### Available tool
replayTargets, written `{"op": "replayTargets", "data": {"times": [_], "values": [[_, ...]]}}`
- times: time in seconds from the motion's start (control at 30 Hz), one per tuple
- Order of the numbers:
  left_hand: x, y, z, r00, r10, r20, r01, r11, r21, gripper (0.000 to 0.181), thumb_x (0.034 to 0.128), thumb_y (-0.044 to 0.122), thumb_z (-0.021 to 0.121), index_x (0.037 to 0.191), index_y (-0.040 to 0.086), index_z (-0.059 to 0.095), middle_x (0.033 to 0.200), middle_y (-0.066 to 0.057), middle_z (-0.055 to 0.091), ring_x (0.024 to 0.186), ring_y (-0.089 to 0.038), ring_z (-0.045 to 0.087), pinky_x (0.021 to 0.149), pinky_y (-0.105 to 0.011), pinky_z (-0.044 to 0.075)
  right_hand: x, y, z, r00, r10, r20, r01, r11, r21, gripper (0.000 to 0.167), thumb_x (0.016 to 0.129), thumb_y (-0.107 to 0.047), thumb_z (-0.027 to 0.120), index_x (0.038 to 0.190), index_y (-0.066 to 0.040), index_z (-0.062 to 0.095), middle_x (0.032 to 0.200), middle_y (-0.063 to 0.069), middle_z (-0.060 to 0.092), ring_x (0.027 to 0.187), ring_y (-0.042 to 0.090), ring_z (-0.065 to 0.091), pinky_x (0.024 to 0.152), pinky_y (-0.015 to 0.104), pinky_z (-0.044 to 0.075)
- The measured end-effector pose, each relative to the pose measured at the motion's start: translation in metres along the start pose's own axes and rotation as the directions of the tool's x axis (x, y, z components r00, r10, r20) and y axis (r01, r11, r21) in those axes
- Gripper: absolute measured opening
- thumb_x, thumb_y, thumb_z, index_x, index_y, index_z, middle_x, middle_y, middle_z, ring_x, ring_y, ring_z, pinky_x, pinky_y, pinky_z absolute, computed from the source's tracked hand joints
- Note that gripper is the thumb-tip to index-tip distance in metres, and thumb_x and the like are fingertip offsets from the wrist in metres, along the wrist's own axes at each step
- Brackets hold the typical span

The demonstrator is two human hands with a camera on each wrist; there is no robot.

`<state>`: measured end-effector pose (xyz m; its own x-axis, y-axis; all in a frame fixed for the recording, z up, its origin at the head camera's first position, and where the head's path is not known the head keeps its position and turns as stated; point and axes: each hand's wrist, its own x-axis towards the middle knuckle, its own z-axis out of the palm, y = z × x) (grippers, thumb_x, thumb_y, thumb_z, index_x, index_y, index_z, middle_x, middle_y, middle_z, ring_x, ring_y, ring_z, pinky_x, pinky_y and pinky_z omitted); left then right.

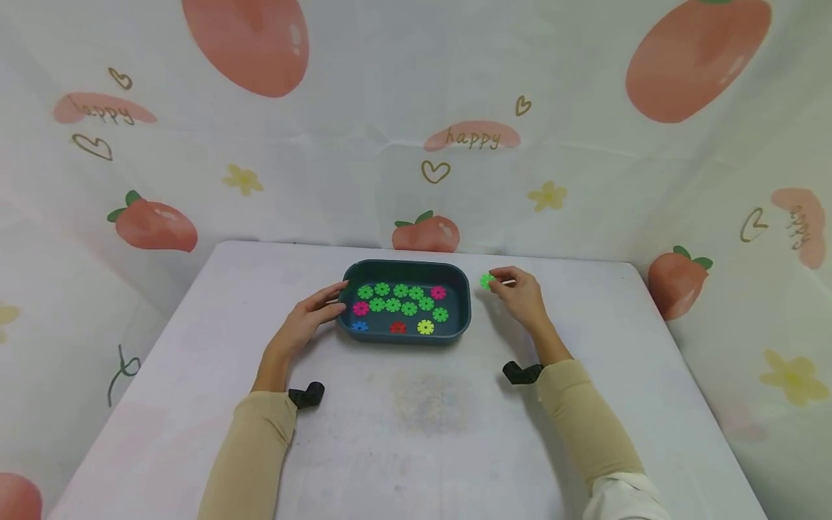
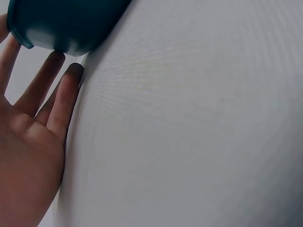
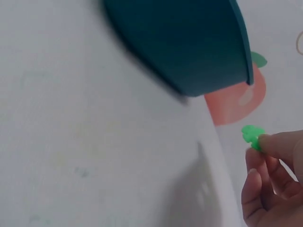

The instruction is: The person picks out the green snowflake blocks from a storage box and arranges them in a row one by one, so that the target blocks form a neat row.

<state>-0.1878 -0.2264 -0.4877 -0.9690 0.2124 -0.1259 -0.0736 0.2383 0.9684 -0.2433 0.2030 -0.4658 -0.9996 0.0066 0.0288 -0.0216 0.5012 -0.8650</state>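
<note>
A dark teal tray (image 1: 404,338) sits on the table with several notched plastic discs in it, most of them green, such as this green disc (image 1: 409,309). Also inside are a yellow disc (image 1: 425,327), a red disc (image 1: 398,328), a blue disc (image 1: 360,326) and two pink ones. My left hand (image 1: 312,315) rests with extended fingers against the tray's left end; in the left wrist view fingertips touch the tray wall (image 2: 57,28). Right of the tray, my right hand (image 1: 520,297) pinches a bright green notched disc (image 3: 252,135) between thumb and fingers, raised off the table.
The white table (image 1: 416,448) runs back to a printed cloth backdrop (image 1: 364,144) with fruit and flower pictures. A black wrist-worn device (image 1: 308,395) sticks out at the left cuff, and another black device (image 1: 522,373) at the right cuff.
</note>
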Motion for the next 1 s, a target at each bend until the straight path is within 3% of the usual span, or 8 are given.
{"op": "replayTargets", "data": {"times": [0.23, 0.63, 0.8, 1.0], "values": [[0.001, 0.001, 0.0, 1.0, 0.001, 0.0, -0.001, 1.0, 0.005, 0.058, 0.1016, 0.035, 0.064, 0.155, 0.026, 0.045, 0.162, -0.012, 0.041, 0.146, -0.033, 0.043, 0.125, -0.055, 0.029, -0.002, 0.01, -0.001, 1.0, -0.006, 0.026, 0.008, 0.998, -0.067, 0.027, 0.096, -0.016, 0.067, 0.12, -0.004, 0.071, 0.108, 0.017, 0.07, 0.097, 0.029, 0.068, 0.07, 0.016, 0.049], [0.0, 0.001, 0.001, 1.0, -0.024, -0.008, 0.024, 1.0, 0.0, 0.058, 0.1011, 0.039, 0.064, 0.155, 0.028, 0.045, 0.164, -0.012, 0.038, 0.147, -0.033, 0.042, 0.127, -0.058, 0.024, -0.004, 0.014, 0.004, 0.998, -0.005, 0.063, 0.018, 0.979, -0.202, 0.025, 0.098, -0.012, 0.064, 0.119, 0.001, 0.07, 0.108, 0.019, 0.07, 0.098, 0.03, 0.066, 0.072, 0.02, 0.05], [0.001, 0.0, 0.001, 1.0, -0.027, -0.013, 0.027, 1.0, -0.004, 0.058, 0.1002, 0.039, 0.065, 0.154, 0.029, 0.046, 0.162, -0.011, 0.04, 0.146, -0.033, 0.043, 0.126, -0.058, 0.025, -0.004, 0.014, 0.008, 0.999, -0.013, 0.049, 0.025, 0.966, -0.256, 0.024, 0.097, -0.01, 0.064, 0.118, 0.001, 0.071, 0.108, 0.02, 0.072, 0.099, 0.031, 0.067, 0.081, 0.033, 0.055], [0.0, 0.0, 0.001, 1.0, -0.019, -0.012, 0.019, 1.0, -0.008, 0.058, 0.1, 0.04, 0.065, 0.154, 0.028, 0.046, 0.161, -0.01, 0.042, 0.145, -0.033, 0.044, 0.126, -0.056, 0.027, -0.005, 0.014, 0.009, 0.997, -0.048, 0.052, 0.064, 0.927, -0.369, 0.026, 0.096, -0.013, 0.067, 0.117, 0.001, 0.073, 0.112, 0.021, 0.068, 0.102, 0.035, 0.066, 0.09, 0.048, 0.055]]}}
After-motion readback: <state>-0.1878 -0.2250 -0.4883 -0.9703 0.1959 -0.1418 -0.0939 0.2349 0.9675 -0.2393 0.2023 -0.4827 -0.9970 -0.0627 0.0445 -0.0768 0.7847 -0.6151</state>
